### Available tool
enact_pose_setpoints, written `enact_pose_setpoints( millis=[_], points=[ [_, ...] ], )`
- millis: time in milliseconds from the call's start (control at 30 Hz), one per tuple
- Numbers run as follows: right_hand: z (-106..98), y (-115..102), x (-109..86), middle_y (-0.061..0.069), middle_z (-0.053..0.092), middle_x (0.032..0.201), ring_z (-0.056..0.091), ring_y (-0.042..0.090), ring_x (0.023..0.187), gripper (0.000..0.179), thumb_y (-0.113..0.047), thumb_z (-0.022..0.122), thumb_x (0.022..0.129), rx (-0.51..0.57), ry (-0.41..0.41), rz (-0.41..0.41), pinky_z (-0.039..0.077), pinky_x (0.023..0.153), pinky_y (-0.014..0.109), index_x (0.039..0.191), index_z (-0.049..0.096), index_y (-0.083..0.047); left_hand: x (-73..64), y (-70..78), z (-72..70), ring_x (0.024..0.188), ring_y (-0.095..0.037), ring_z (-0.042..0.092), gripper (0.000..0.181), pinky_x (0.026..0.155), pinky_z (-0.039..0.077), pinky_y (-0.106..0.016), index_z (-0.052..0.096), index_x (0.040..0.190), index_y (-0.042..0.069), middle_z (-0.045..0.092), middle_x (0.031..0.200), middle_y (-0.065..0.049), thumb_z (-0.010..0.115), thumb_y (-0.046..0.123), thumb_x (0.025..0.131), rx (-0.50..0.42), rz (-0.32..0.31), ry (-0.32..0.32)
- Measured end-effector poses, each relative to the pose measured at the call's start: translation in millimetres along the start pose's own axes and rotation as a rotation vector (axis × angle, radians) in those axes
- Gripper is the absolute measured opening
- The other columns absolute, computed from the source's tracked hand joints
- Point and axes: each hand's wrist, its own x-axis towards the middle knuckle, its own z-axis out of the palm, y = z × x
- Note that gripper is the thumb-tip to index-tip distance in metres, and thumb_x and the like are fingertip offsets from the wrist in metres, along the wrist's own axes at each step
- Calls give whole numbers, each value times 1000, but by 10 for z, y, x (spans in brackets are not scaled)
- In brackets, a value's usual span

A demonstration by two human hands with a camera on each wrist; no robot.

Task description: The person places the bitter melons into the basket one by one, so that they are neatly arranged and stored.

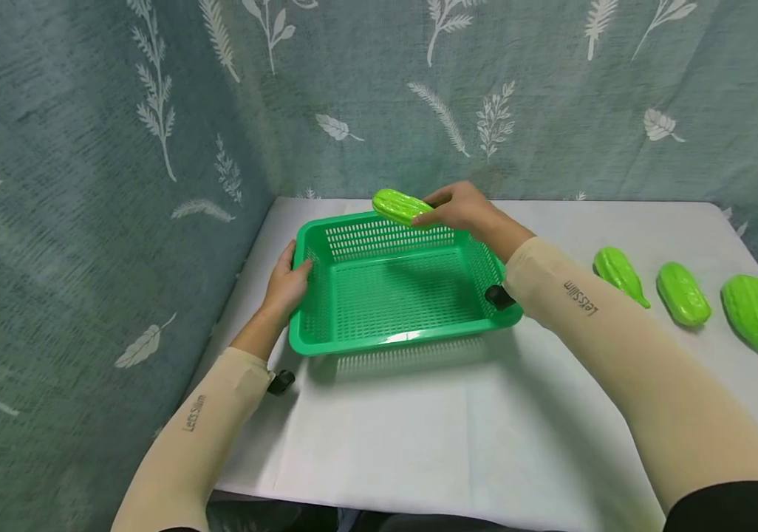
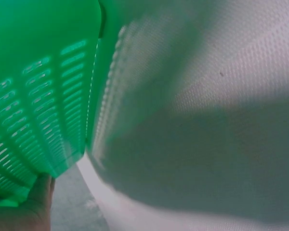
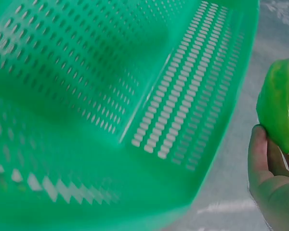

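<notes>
A bright green, glossy, ridged vegetable [image 1: 400, 207] is pinched between the thumb and fingers of my right hand [image 1: 464, 210], over the far rim of a green plastic basket [image 1: 352, 344]. In the right wrist view, the vegetable [image 3: 278, 103] appears at the right edge, partly cut off, with fingertips at its lower end. My left hand [image 1: 286, 284] grips the basket's left rim, thumb on the inner side. The left wrist view has that hand [image 2: 26, 211] at the lower left against the slotted wall [image 2: 48, 101]. Nothing lies on the visible basket floor [image 1: 399, 288].
Three similar green vegetables lie in a row at the right of the white-covered table [image 1: 392, 436]: a narrow-tipped one [image 1: 620, 275], a middle one [image 1: 683, 294] and a broad one [image 1: 750, 313]. A leaf-patterned curtain [image 1: 379, 103] hangs behind and at the left.
</notes>
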Motion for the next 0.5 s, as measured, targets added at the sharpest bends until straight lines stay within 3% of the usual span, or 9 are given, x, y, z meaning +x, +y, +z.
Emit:
enact_pose_setpoints(
  millis=[500],
  points=[
    [-617, 500, -334, 6, 35, 151, 41, 29, 135, 76, -42, 76, 78, 90, 91, 40, 37, 110, 46, 143, 44, -18, -53, 28, 24, 147, -26, 12, 65, 118, 19, -52, 1, 154, 25, 5, 161, 1, 38, 32, 102, 8, 1, -10]
  ],
)
